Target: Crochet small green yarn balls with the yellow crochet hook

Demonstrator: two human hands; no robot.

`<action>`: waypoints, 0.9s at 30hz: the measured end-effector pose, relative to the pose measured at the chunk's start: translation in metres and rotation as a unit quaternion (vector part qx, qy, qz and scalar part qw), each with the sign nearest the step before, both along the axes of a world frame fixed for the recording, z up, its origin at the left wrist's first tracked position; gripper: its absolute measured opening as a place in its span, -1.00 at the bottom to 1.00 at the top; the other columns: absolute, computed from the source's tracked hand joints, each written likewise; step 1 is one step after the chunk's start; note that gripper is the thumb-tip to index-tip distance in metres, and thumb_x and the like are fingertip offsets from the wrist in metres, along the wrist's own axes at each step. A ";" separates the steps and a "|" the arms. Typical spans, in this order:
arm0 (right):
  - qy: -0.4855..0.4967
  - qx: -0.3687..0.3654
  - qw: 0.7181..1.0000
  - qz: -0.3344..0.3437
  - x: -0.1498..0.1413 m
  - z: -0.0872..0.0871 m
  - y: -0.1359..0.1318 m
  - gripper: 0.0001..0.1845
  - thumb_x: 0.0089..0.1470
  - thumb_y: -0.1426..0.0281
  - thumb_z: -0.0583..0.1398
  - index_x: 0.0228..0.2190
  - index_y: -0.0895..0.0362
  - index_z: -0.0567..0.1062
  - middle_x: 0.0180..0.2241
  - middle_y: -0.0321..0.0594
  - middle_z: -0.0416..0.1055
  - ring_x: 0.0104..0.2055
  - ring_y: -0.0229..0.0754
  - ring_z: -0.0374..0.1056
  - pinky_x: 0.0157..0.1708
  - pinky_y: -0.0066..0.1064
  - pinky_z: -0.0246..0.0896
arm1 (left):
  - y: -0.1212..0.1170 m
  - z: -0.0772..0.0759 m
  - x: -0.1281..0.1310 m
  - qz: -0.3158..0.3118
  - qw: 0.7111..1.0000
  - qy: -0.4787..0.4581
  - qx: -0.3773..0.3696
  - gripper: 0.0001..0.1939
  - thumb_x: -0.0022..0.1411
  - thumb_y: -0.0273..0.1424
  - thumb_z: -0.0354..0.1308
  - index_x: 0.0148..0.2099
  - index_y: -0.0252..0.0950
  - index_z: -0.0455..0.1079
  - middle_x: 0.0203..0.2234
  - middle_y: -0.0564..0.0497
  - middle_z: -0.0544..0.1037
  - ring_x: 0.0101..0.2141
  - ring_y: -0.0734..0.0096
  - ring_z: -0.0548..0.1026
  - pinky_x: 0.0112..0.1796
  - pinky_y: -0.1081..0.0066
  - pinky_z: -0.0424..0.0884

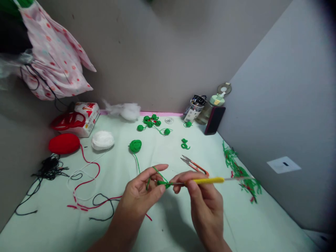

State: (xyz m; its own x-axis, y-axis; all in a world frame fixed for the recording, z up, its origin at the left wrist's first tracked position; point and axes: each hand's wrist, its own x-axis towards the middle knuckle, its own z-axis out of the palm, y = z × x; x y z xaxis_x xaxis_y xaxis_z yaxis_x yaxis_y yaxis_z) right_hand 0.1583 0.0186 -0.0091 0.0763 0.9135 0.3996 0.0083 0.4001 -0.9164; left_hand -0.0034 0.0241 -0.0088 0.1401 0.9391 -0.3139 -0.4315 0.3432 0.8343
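My left hand (147, 189) pinches a small piece of green crochet work (164, 183) between thumb and fingers, with green yarn looped over the raised index finger. In my right hand (203, 199) is a crochet hook (210, 181) with a yellow grip, held like a pen. Its metal tip reaches the stitches at the left hand. A strand runs from the work back to a green yarn ball (135, 146). Just beyond the right hand lie orange-handled thread snips (195, 166).
Small green crocheted balls (149, 124) lie at the back. White yarn (103, 140), red yarn (64, 144) and tangled black cord (51, 167) are at left. A phone (215, 120) leans on a bottle (207, 111) at back right; green yarn scraps (238, 171) line the right wall.
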 end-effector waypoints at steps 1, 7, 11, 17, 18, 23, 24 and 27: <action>-0.045 0.038 0.998 -0.009 0.000 0.000 -0.002 -0.75 0.40 0.46 0.15 -0.17 0.03 0.64 -0.30 -0.20 0.64 -0.34 -0.22 0.54 -0.31 -0.41 0.50 | 0.000 -0.001 0.001 0.007 1.000 0.016 0.004 -0.65 0.15 -0.35 0.46 0.02 -0.09 0.70 -0.33 0.03 0.52 -0.35 0.40 0.36 -0.22 0.39 0.31; -0.227 0.169 0.959 -0.023 -0.002 -0.011 -0.009 -0.65 0.32 0.55 0.17 0.01 -0.02 0.60 -0.21 -0.15 0.68 -0.22 -0.12 0.62 -0.28 -0.37 0.54 | -0.002 -0.007 0.007 0.058 0.995 0.070 0.028 -0.64 0.10 -0.36 0.49 0.00 -0.14 0.70 -0.37 0.06 0.47 -0.43 0.46 0.31 -0.30 0.43 0.35; -0.232 0.148 0.959 -0.064 0.001 -0.014 -0.008 -0.71 0.28 0.43 0.28 -0.04 -0.14 0.66 -0.26 -0.20 0.66 -0.28 -0.08 0.60 -0.35 -0.34 0.52 | -0.002 -0.005 0.006 -0.030 0.997 -0.059 -0.046 -0.44 0.10 -0.24 0.52 0.16 -0.17 0.62 -0.48 0.14 0.39 -0.55 0.57 0.19 -0.45 0.50 0.26; -0.034 0.067 0.997 -0.015 0.006 -0.002 0.003 -0.76 0.39 0.41 0.18 -0.17 0.00 0.67 -0.41 -0.20 0.56 -0.41 -0.16 0.49 -0.42 -0.35 0.48 | 0.005 0.002 -0.002 -0.037 0.986 -0.139 -0.079 -0.48 0.08 -0.31 0.53 0.12 -0.22 0.64 -0.52 0.18 0.38 -0.56 0.62 0.09 -0.17 0.38 0.40; -0.002 0.048 0.999 -0.002 0.004 0.000 0.004 -0.77 0.38 0.39 0.19 -0.21 0.01 0.68 -0.41 -0.21 0.55 -0.42 -0.17 0.49 -0.43 -0.36 0.48 | 0.005 0.001 -0.002 -0.034 0.990 -0.124 -0.065 -0.48 0.07 -0.31 0.54 0.11 -0.20 0.65 -0.45 0.14 0.45 -0.55 0.61 0.12 -0.23 0.39 0.38; -0.109 0.079 0.991 0.002 -0.003 -0.002 -0.001 -0.73 0.32 0.52 0.23 -0.12 -0.02 0.70 -0.27 -0.14 0.65 -0.25 -0.13 0.57 -0.33 -0.39 0.52 | -0.001 -0.006 0.004 -0.012 0.997 -0.068 -0.017 -0.48 0.07 -0.25 0.56 0.10 -0.11 0.67 -0.32 0.03 0.54 -0.35 0.42 0.38 -0.29 0.40 0.29; -0.148 0.101 0.984 -0.010 -0.003 -0.003 -0.004 -0.68 0.30 0.55 0.23 -0.06 -0.04 0.69 -0.24 -0.14 0.66 -0.23 -0.13 0.58 -0.30 -0.38 0.53 | -0.001 -0.005 0.004 -0.009 0.997 -0.067 -0.022 -0.48 0.07 -0.25 0.56 0.10 -0.11 0.67 -0.31 0.03 0.54 -0.37 0.45 0.37 -0.30 0.42 0.28; -0.232 0.148 0.960 -0.045 0.000 -0.005 -0.010 -0.60 0.27 0.58 0.26 0.00 -0.07 0.68 -0.18 -0.14 0.65 -0.19 -0.12 0.58 -0.24 -0.36 0.53 | 0.001 -0.001 0.003 -0.033 0.991 -0.106 -0.068 -0.48 0.06 -0.23 0.57 0.09 -0.16 0.67 -0.43 0.11 0.48 -0.51 0.58 0.20 -0.35 0.46 0.28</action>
State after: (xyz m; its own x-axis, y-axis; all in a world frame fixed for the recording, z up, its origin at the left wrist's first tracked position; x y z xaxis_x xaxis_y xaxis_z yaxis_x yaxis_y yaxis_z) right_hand 0.1588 0.0088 -0.0139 -0.0996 0.7529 0.6505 0.4348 0.6210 -0.6522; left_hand -0.0002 0.0248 -0.0100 0.2771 0.8763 -0.3941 -0.5653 0.4804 0.6706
